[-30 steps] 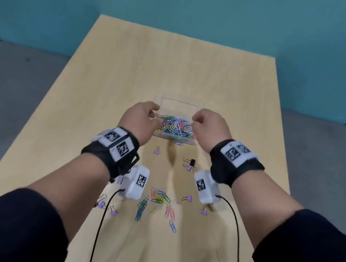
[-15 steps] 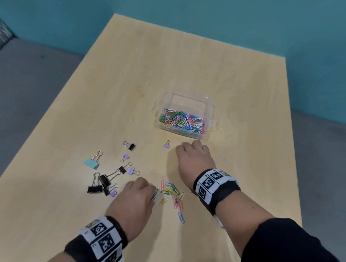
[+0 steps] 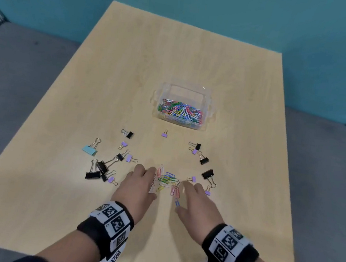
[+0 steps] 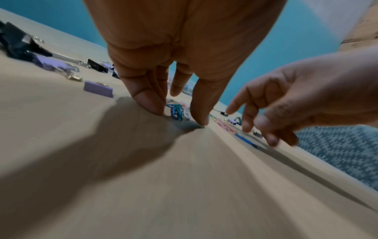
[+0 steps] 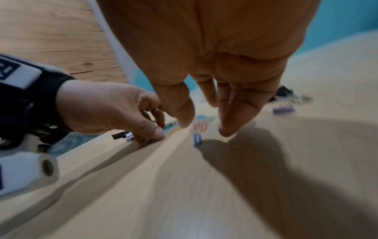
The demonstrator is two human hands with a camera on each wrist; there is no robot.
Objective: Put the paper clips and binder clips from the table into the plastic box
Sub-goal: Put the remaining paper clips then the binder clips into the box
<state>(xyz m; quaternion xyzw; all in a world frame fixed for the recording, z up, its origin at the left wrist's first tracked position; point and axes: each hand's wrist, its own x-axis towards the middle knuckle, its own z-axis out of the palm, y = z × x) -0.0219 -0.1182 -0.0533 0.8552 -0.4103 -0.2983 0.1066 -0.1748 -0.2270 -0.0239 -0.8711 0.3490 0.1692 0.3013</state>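
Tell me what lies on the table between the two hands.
In the head view, a loose cluster of coloured paper clips lies between the left hand and right hand, on the table.

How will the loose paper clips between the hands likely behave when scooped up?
The paper clips lie flat and thin on the table, so they would probably slide before lifting. They overlap, so some may snag and lift together. Strays may slip out.

Left hand (image 3: 137, 185) and right hand (image 3: 198, 204) flanking loose paper clips (image 3: 168, 179), plastic box (image 3: 208, 113) beyond
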